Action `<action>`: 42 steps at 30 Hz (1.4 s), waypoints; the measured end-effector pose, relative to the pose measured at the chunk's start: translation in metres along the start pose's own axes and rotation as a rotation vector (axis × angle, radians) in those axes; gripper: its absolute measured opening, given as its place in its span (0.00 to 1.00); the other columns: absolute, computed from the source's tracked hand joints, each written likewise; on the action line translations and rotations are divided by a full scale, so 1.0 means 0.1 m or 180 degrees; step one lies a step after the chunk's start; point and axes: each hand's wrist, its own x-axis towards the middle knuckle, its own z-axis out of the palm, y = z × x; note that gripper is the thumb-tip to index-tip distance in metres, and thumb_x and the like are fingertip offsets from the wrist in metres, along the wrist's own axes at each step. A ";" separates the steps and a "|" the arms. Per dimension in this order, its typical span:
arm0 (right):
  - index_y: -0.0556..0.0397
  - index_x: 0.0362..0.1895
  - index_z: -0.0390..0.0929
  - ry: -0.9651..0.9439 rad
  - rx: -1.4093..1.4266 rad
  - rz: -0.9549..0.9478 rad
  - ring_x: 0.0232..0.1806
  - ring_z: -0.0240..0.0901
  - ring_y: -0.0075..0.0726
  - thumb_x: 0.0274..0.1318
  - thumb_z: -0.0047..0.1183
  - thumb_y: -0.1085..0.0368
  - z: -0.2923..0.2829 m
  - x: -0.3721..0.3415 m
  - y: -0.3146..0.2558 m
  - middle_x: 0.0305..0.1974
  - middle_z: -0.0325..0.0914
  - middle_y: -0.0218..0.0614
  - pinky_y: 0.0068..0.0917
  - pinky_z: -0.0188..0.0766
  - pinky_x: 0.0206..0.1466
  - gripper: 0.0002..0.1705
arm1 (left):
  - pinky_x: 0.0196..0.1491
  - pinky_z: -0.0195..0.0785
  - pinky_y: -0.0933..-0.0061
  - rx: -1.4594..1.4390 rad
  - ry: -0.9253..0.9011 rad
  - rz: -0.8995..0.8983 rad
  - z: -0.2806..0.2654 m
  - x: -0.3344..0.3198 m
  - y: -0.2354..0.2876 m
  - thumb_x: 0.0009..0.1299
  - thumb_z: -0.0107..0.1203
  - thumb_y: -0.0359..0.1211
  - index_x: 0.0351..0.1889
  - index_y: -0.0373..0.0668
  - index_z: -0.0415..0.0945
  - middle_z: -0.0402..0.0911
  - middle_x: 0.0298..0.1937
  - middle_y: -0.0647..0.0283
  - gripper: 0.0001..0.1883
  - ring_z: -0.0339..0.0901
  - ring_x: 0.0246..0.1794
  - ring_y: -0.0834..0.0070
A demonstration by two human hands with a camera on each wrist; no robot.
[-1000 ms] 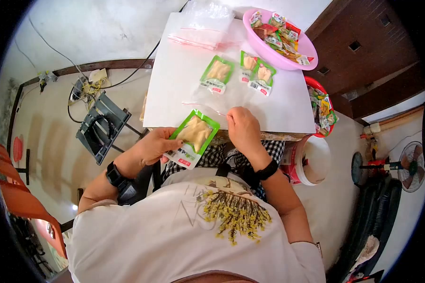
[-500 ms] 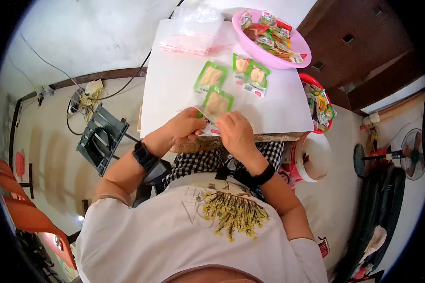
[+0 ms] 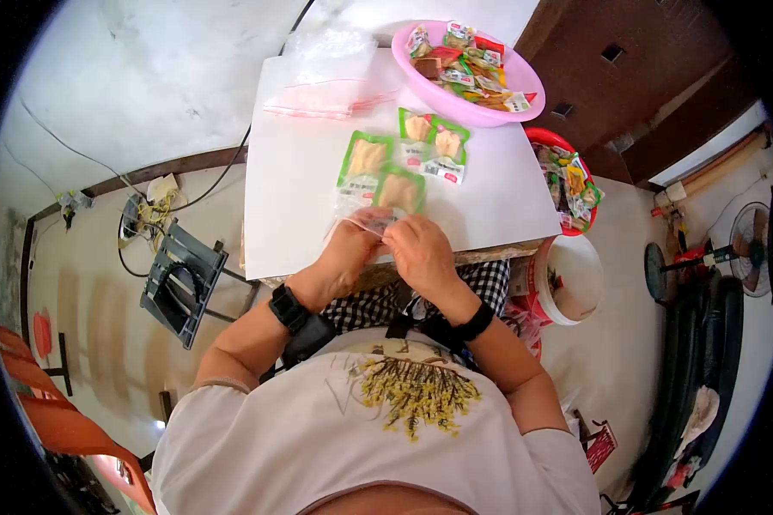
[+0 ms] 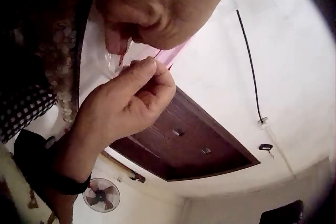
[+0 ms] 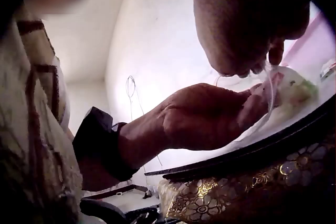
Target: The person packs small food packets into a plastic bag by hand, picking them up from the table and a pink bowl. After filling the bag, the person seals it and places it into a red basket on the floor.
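A green-edged food packet (image 3: 401, 190) with pale contents lies inside a clear zip bag (image 3: 345, 206) at the table's near edge. My left hand (image 3: 349, 253) holds the packet's near, white end at the bag's mouth, its fingertips under the clear film in the right wrist view. My right hand (image 3: 421, 255) pinches the mouth's edge between thumb and fingers, close beside the left. Just beyond lies another green-edged packet (image 3: 367, 160). Two smaller packets, one of them a green-edged pouch (image 3: 448, 148), lie side by side to its right.
A stack of clear bags (image 3: 322, 81) with red seal strips lies at the table's far left. At the far right stands a pink basin (image 3: 404, 81) full of small packets. Right of the table are a red basket (image 3: 588, 225) of packets and a white bucket (image 3: 586, 266).
My left hand has brought the packet from the table's near left into the bag, moving right and forward. The right hand stays on the bag's mouth. The head view has shifted a little.
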 end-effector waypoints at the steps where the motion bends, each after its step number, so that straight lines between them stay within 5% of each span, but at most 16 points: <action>1: 0.53 0.30 0.68 0.0005 0.0024 -0.0010 0.34 0.69 0.50 0.50 0.53 0.70 0.00 0.00 0.00 0.28 0.69 0.40 0.43 0.67 0.35 0.06 | 0.30 0.67 0.84 0.0027 0.0011 0.0003 0.00 0.04 -0.02 0.70 0.49 0.27 0.57 0.36 0.69 0.77 0.38 0.63 0.17 0.74 0.32 0.82; 9: 0.53 0.31 0.69 0.0017 0.0330 0.0132 0.33 0.68 0.53 0.51 0.54 0.69 0.01 -0.01 0.03 0.29 0.69 0.42 0.43 0.66 0.34 0.06 | 0.28 0.65 0.82 -0.0395 -0.0472 0.0426 -0.04 0.30 -0.13 0.74 0.42 0.27 0.60 0.31 0.65 0.76 0.34 0.64 0.17 0.71 0.29 0.83; 12: 0.53 0.31 0.70 0.0099 0.0421 0.0101 0.32 0.68 0.53 0.52 0.54 0.70 0.01 0.01 0.03 0.28 0.69 0.42 0.43 0.66 0.33 0.05 | 0.36 0.75 0.75 0.0169 -0.0473 0.0437 0.03 0.35 -0.02 0.71 0.46 0.23 0.63 0.31 0.61 0.77 0.47 0.52 0.22 0.77 0.38 0.75; 15: 0.53 0.31 0.70 0.0071 0.0505 0.0165 0.32 0.69 0.53 0.52 0.54 0.70 0.02 0.00 0.07 0.28 0.70 0.42 0.42 0.66 0.33 0.05 | 0.38 0.75 0.75 0.0183 -0.0555 0.0358 0.05 0.43 0.00 0.69 0.49 0.22 0.65 0.29 0.59 0.77 0.49 0.50 0.25 0.78 0.40 0.73; 20: 0.54 0.31 0.70 -0.0045 0.0612 0.0274 0.32 0.69 0.53 0.52 0.53 0.70 0.03 0.00 0.08 0.29 0.70 0.42 0.42 0.66 0.33 0.05 | 0.41 0.74 0.77 0.1687 -0.1028 0.0698 -0.19 0.69 -0.13 0.66 0.53 0.24 0.65 0.30 0.59 0.77 0.50 0.51 0.28 0.78 0.43 0.73; 24: 0.54 0.30 0.70 -0.0202 0.0799 0.0331 0.33 0.69 0.54 0.52 0.53 0.68 0.02 -0.01 0.07 0.28 0.71 0.43 0.44 0.66 0.34 0.05 | 0.43 0.72 0.74 0.0362 -0.0500 -0.0199 0.21 0.46 0.26 0.66 0.47 0.19 0.67 0.37 0.56 0.77 0.45 0.55 0.29 0.76 0.42 0.74; 26: 0.54 0.30 0.71 -0.0412 0.0855 0.0465 0.34 0.70 0.55 0.53 0.53 0.67 -0.05 0.01 0.09 0.29 0.71 0.44 0.45 0.67 0.35 0.06 | 0.43 0.72 0.74 0.1742 -0.0999 0.1414 -0.07 0.76 -0.14 0.66 0.48 0.20 0.68 0.38 0.55 0.77 0.45 0.56 0.30 0.76 0.43 0.73; 28: 0.54 0.30 0.72 -0.0659 0.0850 0.0660 0.35 0.70 0.55 0.55 0.52 0.65 -0.24 0.10 0.18 0.29 0.72 0.45 0.45 0.67 0.37 0.06 | 0.44 0.71 0.74 0.1581 -0.1132 0.1631 -0.11 0.73 -0.15 0.66 0.50 0.21 0.68 0.39 0.54 0.77 0.46 0.57 0.31 0.76 0.44 0.72; 30: 0.56 0.35 0.73 -0.0207 0.0684 0.0703 0.35 0.71 0.50 0.55 0.52 0.67 -0.29 0.16 0.56 0.31 0.73 0.44 0.37 0.67 0.37 0.06 | 0.45 0.72 0.73 -0.0071 -0.0881 0.0394 -0.08 0.50 -0.06 0.65 0.52 0.21 0.69 0.39 0.53 0.77 0.47 0.57 0.33 0.76 0.44 0.71; 32: 0.55 0.37 0.74 0.0125 -0.0236 0.0672 0.38 0.71 0.51 0.55 0.52 0.65 -0.32 0.23 0.98 0.34 0.74 0.45 0.40 0.68 0.40 0.08 | 0.47 0.73 0.70 0.0294 -0.0744 0.0317 -0.10 0.35 -0.03 0.70 0.48 0.24 0.67 0.37 0.57 0.77 0.49 0.55 0.27 0.76 0.46 0.69; 34: 0.56 0.44 0.73 -0.0289 -0.0824 0.1308 0.44 0.72 0.55 0.52 0.56 0.57 -0.38 0.36 1.23 0.41 0.74 0.51 0.45 0.69 0.46 0.19 | 0.47 0.74 0.68 0.0672 -0.0812 0.0236 -0.16 0.24 -0.01 0.73 0.45 0.26 0.65 0.36 0.61 0.78 0.50 0.54 0.22 0.77 0.46 0.69; 37: 0.60 0.47 0.70 -0.0494 -0.1089 0.2233 0.47 0.72 0.57 0.44 0.63 0.53 -0.29 0.54 1.48 0.43 0.73 0.53 0.43 0.70 0.50 0.31 | 0.44 0.75 0.72 0.1075 -0.1141 -0.0094 -0.22 0.05 0.02 0.73 0.44 0.27 0.61 0.34 0.65 0.78 0.48 0.57 0.18 0.77 0.43 0.72; 42: 0.63 0.49 0.66 -0.0401 -0.1031 0.2694 0.51 0.71 0.56 0.33 0.70 0.53 -0.22 0.57 1.63 0.46 0.72 0.54 0.41 0.71 0.53 0.40 | 0.34 0.75 0.78 0.1529 -0.1647 -0.0649 -0.30 -0.29 0.18 0.73 0.45 0.29 0.55 0.35 0.71 0.79 0.44 0.64 0.15 0.78 0.36 0.78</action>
